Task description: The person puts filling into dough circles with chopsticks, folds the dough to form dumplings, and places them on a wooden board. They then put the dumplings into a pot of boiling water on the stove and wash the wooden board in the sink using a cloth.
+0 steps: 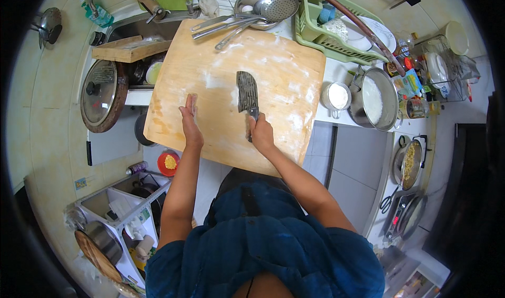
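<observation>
My right hand (pixel 261 133) grips the dark handle of a cleaver (pixel 247 90). The broad, streaked blade points away from me over a wooden board (pixel 213 140). White flour (pixel 213 80) is smeared across the board in patches. Left of the cleaver, my left hand (pixel 191 125) is held over the board with nothing in it. Its palm turns toward the cleaver, its fingers are straight, and the fingertips look floury. Whether this hand touches the board, I cannot tell.
A skimmer (pixel 279 7) and other utensils overlap the board's far edge. At right stand a cup of white powder (pixel 337 96), a steel pot (pixel 357 107) and a green dish rack (pixel 329 41). A rolling pin (pixel 361 27) leans across the rack. A sink (pixel 167 28) lies at far left.
</observation>
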